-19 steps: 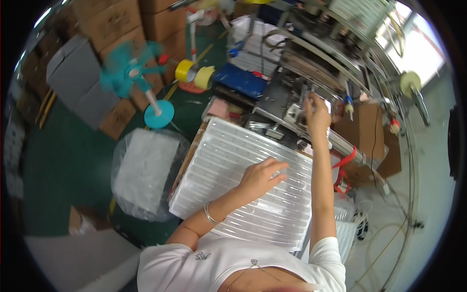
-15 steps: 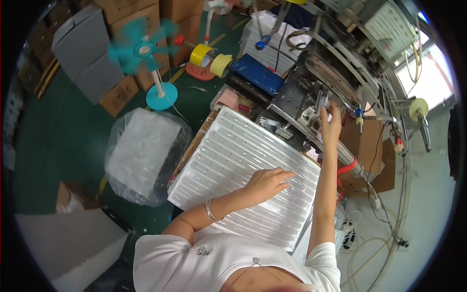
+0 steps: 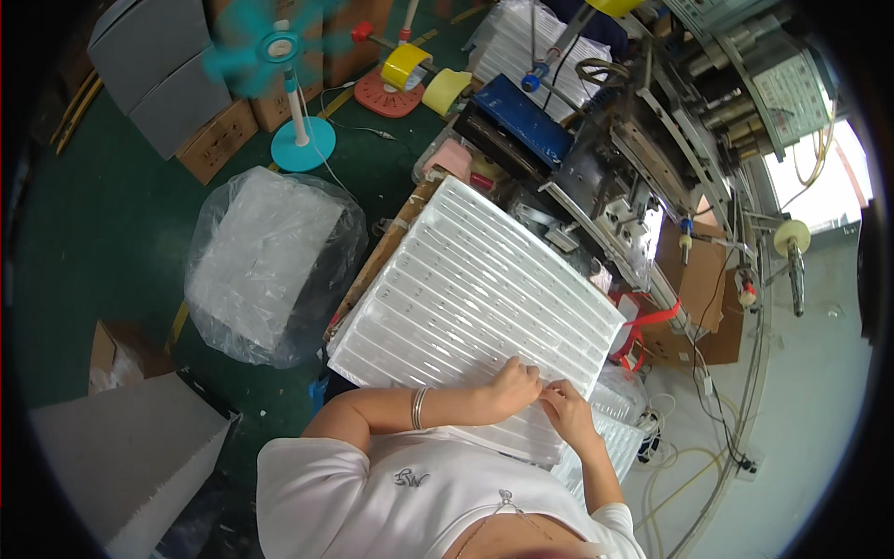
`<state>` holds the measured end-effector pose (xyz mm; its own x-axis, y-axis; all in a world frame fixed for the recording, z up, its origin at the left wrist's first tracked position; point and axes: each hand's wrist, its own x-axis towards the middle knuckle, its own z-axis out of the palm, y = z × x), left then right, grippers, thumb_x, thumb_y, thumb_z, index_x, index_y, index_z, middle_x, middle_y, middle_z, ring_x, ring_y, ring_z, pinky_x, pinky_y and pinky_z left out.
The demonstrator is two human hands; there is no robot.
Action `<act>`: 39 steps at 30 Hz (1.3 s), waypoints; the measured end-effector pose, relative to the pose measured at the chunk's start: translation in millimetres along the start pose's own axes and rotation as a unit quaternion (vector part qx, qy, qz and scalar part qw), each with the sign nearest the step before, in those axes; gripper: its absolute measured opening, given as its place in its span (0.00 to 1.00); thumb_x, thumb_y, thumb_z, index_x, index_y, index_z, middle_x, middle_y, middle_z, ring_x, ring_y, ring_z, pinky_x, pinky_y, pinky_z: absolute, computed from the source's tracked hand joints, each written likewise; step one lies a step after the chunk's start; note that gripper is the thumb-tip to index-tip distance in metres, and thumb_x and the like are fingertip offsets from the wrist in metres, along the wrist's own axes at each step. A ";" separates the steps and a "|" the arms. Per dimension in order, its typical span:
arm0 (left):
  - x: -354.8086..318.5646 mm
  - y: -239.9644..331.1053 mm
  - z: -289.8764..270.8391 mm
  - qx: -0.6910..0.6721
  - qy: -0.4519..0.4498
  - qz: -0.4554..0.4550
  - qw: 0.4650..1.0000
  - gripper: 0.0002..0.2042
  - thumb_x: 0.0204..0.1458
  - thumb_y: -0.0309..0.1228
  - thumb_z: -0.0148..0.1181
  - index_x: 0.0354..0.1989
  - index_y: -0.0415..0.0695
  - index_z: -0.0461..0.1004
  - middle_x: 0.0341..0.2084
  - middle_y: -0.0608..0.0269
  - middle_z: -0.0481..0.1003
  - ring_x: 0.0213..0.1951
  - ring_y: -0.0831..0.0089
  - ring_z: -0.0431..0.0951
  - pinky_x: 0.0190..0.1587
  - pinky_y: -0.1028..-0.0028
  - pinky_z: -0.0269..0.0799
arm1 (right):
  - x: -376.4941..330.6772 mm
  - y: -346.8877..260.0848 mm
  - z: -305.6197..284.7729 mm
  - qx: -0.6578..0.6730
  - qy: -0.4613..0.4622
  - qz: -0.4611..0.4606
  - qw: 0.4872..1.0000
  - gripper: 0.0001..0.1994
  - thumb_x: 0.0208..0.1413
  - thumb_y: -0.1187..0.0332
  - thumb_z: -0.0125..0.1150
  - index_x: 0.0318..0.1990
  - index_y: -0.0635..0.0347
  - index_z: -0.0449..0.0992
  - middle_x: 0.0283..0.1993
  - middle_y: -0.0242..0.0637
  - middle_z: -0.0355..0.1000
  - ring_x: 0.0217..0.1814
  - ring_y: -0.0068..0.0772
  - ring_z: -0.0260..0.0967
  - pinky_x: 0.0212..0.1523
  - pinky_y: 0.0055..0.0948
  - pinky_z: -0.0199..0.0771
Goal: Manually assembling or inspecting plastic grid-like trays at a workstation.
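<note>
A white ribbed plastic tray (image 3: 438, 307) with rows of grooves lies in front of my body. Tiny marks or parts dot its grooves, too small to name. Over its near right part, my left hand (image 3: 512, 389) is closed, the fingers curled in a pinch. Right beside it, my right hand (image 3: 570, 416) is also closed, its fingertips meeting those of the left. Whatever is between the fingers is hidden or too small to make out. Beyond the tray at the far right stands a metal bench machine (image 3: 629, 210) with a small fixture on its bed; neither hand touches it.
A blue box-shaped part (image 3: 521, 116) sits by the machine. On the left are a plastic-wrapped white stack (image 3: 270, 261) and a turquoise fan (image 3: 303, 144). Tape rolls (image 3: 407, 67) hang on a stand. Red strap (image 3: 656, 317) and cables lie at the right.
My right hand has come back from the machine to the near side of the tray and met my left hand. The left has lowered toward me and closed. The view has shifted slightly.
</note>
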<state>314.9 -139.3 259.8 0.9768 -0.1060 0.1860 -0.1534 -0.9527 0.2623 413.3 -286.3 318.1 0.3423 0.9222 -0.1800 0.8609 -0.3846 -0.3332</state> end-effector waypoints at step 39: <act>154.5 -121.1 -139.5 -0.028 0.325 -0.118 0.938 0.13 0.45 0.32 0.60 0.42 0.51 0.71 0.33 0.59 0.70 0.25 0.57 0.76 0.26 0.62 0.72 | 183.5 36.8 -132.0 0.116 0.502 0.006 0.857 0.13 0.50 0.70 0.61 0.43 0.63 0.73 0.39 0.40 0.73 0.35 0.37 0.72 0.33 0.29 0.73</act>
<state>463.6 -0.6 388.8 0.6898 0.3193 0.6498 0.0308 -0.9097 0.4142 557.4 -125.8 395.0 0.6023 0.4437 0.6636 0.7969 -0.2854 -0.5325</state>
